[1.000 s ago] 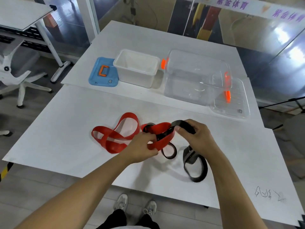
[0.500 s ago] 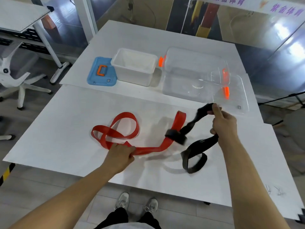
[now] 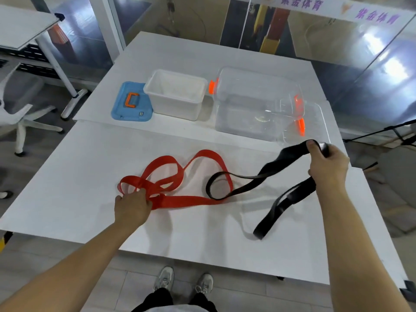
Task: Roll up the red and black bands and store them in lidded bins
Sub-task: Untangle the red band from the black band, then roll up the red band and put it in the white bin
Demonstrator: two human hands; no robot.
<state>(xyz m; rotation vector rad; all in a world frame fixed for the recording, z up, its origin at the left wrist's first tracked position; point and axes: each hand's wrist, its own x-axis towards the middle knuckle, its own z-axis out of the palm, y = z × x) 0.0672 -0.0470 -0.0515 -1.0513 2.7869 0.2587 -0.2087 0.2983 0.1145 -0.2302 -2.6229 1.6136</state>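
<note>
Gripping the black band (image 3: 290,154) near its top end, the right hand (image 3: 326,167) holds it up above the worktop (image 3: 67,188). One black loop lies across the red band (image 3: 186,201), and the other end hangs down to the worktop. Fingers of the left hand (image 3: 131,208) curl on the red band, which lies in loose loops. Behind stand a white bin (image 3: 175,94) beside a blue lid (image 3: 131,102), and a clear bin (image 3: 256,104) with a clear lid (image 3: 315,122).
</note>
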